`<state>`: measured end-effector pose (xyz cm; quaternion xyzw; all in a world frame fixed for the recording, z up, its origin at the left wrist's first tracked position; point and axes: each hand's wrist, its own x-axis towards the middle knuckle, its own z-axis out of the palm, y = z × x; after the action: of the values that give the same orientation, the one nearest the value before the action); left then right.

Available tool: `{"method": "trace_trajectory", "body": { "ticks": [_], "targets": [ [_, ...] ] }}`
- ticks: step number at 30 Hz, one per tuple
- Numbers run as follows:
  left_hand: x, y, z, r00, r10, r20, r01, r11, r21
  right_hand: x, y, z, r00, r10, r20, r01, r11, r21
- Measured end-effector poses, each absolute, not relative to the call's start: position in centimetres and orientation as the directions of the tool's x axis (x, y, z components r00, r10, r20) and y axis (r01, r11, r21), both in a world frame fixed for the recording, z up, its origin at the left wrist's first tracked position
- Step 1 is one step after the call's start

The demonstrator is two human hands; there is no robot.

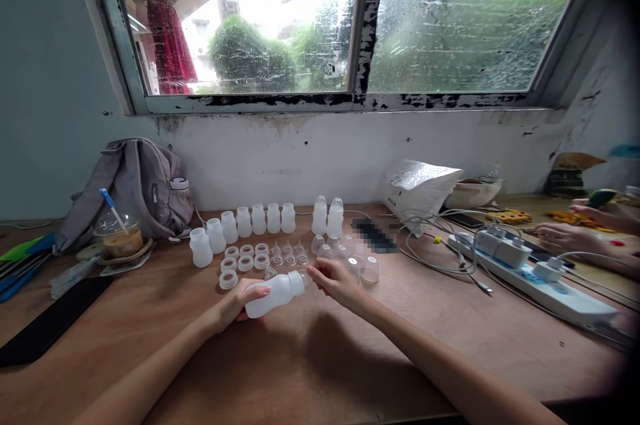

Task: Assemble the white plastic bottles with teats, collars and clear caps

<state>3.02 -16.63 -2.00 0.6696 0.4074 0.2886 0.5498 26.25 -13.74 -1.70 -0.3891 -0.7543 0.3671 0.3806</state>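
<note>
My left hand (245, 298) is wrapped round a frosted white baby bottle (273, 298), tilted with its neck to the right. At the bottle's mouth, the fingers of my right hand (330, 276) pinch a small clear nipple (307, 278), partly hidden by the fingertips. Behind them lie several white collar rings (245, 263) and several clear nipples (289, 251) in rows. A curved row of open bottles (243, 221) stands farther back. Two capped bottles (320, 215) stand to their right, with several clear dome caps (370, 270) in front.
A grey backpack (135, 185), an iced drink cup (119, 235) and a black mat (50, 321) are on the left. To the right are a silver bag (423, 188), tangled cables and a power strip (565, 298). Another person's hands (565, 238) work at far right.
</note>
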Motion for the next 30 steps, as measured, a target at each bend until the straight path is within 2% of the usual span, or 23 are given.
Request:
{"method": "trace_trajectory", "body": {
  "ticks": [5,9,12,17,20,23,27,30],
  "targets": [
    [3.0,-16.8,-1.7,0.475,0.876,-0.084,0.189,-0.009,0.982,26.4,-13.6,-1.6,-0.405,0.859,0.314,0.238,0.430,-0.871],
    [3.0,-16.4,-2.5,0.396,0.916,-0.067,0.131,0.016,0.991,26.8,-13.3,-1.4,-0.325,0.853,0.408,0.180,0.479,-0.859],
    [3.0,-16.0,-3.2,0.306,0.952,-0.030,0.038,0.019,0.999,26.9,-13.0,-1.5,-0.288,0.829,0.479,0.283,0.551,-0.785],
    [3.1,-15.5,-3.6,0.311,0.950,-0.039,-0.091,0.071,0.993,26.6,-13.0,-2.5,-0.445,0.778,0.443,0.473,0.624,-0.621],
    [3.0,-15.3,-4.0,0.310,0.949,-0.053,-0.029,0.065,0.997,26.2,-13.2,-2.9,-0.479,0.752,0.452,0.509,0.658,-0.555],
    [3.0,-15.4,-4.3,0.278,0.960,0.022,0.120,-0.058,0.991,25.7,-13.7,-2.5,-0.424,0.725,0.543,0.484,0.688,-0.540],
    [3.2,-16.4,-4.0,0.307,0.920,0.244,0.384,-0.354,0.853,24.9,-14.6,-1.2,-0.403,0.700,0.589,0.441,0.713,-0.546],
    [3.4,-17.1,-3.6,0.341,0.888,0.309,0.466,-0.446,0.765,24.5,-14.9,-0.3,-0.444,0.710,0.546,0.455,0.704,-0.545]
  ]
}}
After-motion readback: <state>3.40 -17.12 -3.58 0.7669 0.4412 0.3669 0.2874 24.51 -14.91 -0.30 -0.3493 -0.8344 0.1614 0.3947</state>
